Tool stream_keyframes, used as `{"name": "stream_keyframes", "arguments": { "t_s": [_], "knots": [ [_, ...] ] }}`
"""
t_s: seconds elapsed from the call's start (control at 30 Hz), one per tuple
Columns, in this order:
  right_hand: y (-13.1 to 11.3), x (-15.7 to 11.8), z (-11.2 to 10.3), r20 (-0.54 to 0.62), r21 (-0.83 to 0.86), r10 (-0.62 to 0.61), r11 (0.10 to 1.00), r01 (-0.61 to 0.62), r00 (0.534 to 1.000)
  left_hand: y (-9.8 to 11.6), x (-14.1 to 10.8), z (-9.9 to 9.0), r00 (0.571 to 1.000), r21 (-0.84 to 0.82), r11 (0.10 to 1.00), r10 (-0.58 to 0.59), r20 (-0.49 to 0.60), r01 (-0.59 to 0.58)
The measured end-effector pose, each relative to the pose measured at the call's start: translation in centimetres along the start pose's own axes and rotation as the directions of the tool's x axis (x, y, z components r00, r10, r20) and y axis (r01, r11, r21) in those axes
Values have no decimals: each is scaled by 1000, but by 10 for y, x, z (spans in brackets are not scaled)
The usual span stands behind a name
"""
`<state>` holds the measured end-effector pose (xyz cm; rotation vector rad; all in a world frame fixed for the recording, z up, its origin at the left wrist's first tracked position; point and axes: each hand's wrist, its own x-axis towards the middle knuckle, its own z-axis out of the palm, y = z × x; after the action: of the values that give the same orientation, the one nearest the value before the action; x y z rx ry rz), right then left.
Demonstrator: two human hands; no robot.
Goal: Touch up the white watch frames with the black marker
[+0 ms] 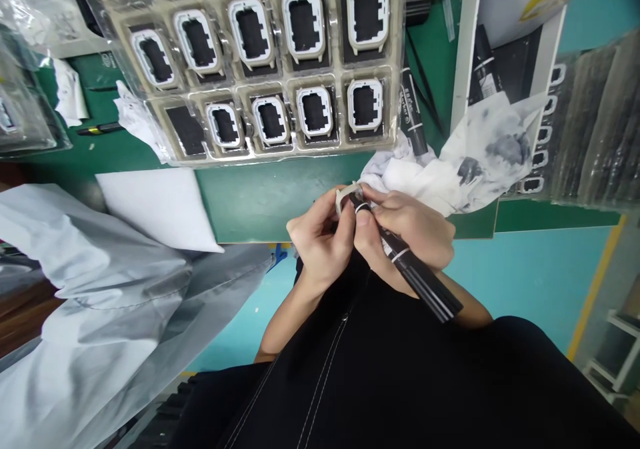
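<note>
A small pale frame (342,199) is pinched between the fingertips of my left hand (323,239), just past the table's near edge. My right hand (407,232) grips a black marker pen (420,277) whose tip end points up and left at the frame. The fingers of both hands meet around the frame, so its lower part is hidden. Beyond my hands lies a clear plastic tray (260,153) with several similar white frames in its pockets. One pocket (186,131) at its near left holds no frame.
Crumpled, stained white cloth (440,181) lies right of my hands. Another marker (413,112) and black tweezers (424,81) rest beside the tray. A white pad (155,209) is at the left edge, near a person's grey sleeve (95,269). A white box (465,49) stands right, with stacked trays (595,122) beyond.
</note>
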<state>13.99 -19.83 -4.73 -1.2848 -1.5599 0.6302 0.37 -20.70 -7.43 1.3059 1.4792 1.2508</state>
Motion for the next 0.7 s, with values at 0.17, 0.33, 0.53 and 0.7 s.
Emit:
{"name": "stream_keyframes", "arguments": {
  "t_s": [0.17,0.33,0.53,0.7],
  "knots": [
    [-5,5,-8,-184,39,24,999,-17,983,1,2,2,1000,5,1000,21,-5,-21],
    [-2,-1,1,-95,-60,-49,997,44,994,1,3,0,1000,-7,1000,4,25,-4],
    [5,-3,16,-257,-156,-200,974,164,945,0,-1,0,999,48,998,37,12,-38],
    [5,4,2,-179,48,7,999,2,984,2,4,3,1000,-37,999,-1,-2,1]
  ]
}}
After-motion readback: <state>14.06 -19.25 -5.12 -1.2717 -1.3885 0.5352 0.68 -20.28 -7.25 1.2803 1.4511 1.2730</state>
